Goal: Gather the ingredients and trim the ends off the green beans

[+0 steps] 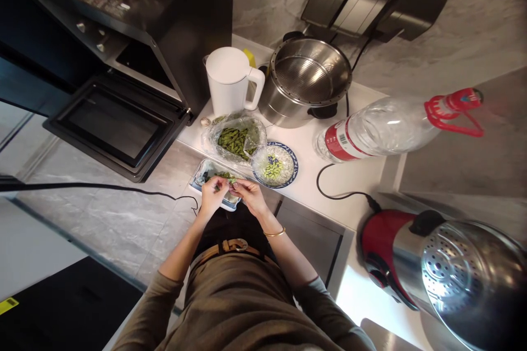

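Left hand: the left hand (213, 193) sits at dead centre, fingers pinched shut on a green pod (228, 179); the wrist runs off toward 7 o'clock
Right hand: the right hand (248, 196) is right alongside at 3 o'clock of the left, fingertips closed on the same green pod; a thin bangle (275, 233) rings its wrist
Pod: small and green, held between both hands, just over the near edge of the rectangular tray (203, 174); whether it is split I cannot tell
Tray: on the counter edge, directly at 12 o'clock of the hands; a few green bits lie inside
Bag: a clear plastic bag (214, 137) full of green pods, at 12 o'clock of the tray, touching the patterned dish
Dish: the blue-rimmed patterned dish (291, 163) is at 2 o'clock of the hands, holding pale green beans
Kettle: the white kettle (228, 80) stands upright beyond the bag, toward 12 o'clock
Pot: a steel pot (307, 78) with no lid, just beside the kettle at its 3 o'clock
Bottle: a big clear bottle (382, 126) with a red cap lies on its side, out at 2 o'clock
Oven: a black oven (119, 120) with its door dropped open, at 10 o'clock
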Tool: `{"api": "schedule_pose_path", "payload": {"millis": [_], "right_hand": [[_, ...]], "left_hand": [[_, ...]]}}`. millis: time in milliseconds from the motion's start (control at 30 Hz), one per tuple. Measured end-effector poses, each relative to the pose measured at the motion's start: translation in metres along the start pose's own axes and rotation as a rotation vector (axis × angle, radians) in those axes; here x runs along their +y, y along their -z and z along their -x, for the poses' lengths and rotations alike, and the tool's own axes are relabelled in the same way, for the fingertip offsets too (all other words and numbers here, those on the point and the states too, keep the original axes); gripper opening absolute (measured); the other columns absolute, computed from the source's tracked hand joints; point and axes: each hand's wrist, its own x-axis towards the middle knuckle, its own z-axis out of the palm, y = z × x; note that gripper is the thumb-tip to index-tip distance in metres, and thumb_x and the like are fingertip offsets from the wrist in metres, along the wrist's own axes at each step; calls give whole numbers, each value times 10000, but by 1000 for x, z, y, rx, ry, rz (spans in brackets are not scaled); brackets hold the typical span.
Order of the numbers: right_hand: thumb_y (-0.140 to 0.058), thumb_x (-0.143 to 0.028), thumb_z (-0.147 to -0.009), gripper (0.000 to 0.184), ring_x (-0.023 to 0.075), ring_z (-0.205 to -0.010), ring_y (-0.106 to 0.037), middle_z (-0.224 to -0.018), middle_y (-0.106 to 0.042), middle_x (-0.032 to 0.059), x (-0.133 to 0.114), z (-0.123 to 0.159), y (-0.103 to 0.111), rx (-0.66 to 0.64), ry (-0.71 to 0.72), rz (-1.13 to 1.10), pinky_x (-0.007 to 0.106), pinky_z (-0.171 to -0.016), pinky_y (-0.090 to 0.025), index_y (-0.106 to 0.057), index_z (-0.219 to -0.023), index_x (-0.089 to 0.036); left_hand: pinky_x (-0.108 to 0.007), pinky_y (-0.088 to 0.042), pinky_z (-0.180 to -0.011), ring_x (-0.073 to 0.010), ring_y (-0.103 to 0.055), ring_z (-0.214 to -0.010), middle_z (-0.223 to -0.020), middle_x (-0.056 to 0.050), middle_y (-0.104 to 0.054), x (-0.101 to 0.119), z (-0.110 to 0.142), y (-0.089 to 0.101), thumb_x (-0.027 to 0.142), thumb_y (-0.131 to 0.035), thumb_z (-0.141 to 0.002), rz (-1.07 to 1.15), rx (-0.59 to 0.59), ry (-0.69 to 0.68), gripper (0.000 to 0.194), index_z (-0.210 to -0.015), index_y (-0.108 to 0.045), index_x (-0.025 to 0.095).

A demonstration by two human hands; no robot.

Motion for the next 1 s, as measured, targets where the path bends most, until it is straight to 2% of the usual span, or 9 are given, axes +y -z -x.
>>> {"api": "schedule_pose_path", "payload": {"millis": [167,300,400,467,567,767,1000], "right_hand": [[-902,-334,-547,300,170,-755,-698,-810,-758,-3,-1,-2,-1,42,-22,-99,329,-772,-582,-759,-790,-230],[-909,-319,-521,297,160,-706,-689,-749,-749,-10,-6,-1,-1,33,-34,-97,322,-759,-577,-748,-750,-221],[-893,-343,-557,307,161,-726,-689,-805,-760,9,-8,-1,-1,-25,-50,-18,319,-774,-572,-774,-810,-215],[-889,-351,-569,319,152,-718,-681,-813,-760,14,-8,-1,0,-53,-53,14,303,-765,-565,-784,-836,-211],[-898,-368,-550,312,136,-670,-657,-765,-747,0,-7,-4,3,-34,-45,-27,286,-718,-556,-777,-793,-215],[-890,-405,-563,288,110,-603,-612,-681,-713,-6,0,-8,10,3,-79,-71,258,-652,-530,-764,-713,-194],[-901,-382,-542,313,112,-630,-636,-729,-736,9,11,-10,15,3,-115,-25,254,-686,-535,-775,-740,-176]], "left_hand": [[-311,-502,-784,-176,-612,-776,-749,-22,-650,2,6,-5,256,-598,-833,-137,59,-172,103,-745,-640,223],[-301,-511,-737,-168,-612,-754,-810,-38,-647,0,7,-7,233,-569,-870,-133,90,-96,105,-878,-669,202],[-315,-531,-801,-170,-629,-848,-968,-63,-662,0,3,-4,176,-540,-864,-95,5,-121,280,-1107,-676,211],[-336,-534,-876,-178,-641,-938,-1028,-69,-672,1,0,-1,161,-522,-870,-57,-95,-192,331,-1148,-688,232],[-356,-541,-908,-192,-665,-971,-1019,-74,-714,2,-5,4,199,-558,-889,-31,-180,-236,261,-1084,-728,241],[-348,-570,-805,-199,-698,-837,-899,-66,-753,-3,-8,6,302,-644,-887,-71,-198,-239,136,-933,-756,238],[-295,-524,-716,-183,-657,-732,-766,-37,-678,-11,-5,7,218,-686,-854,-343,-302,-223,79,-775,-692,218]]}}
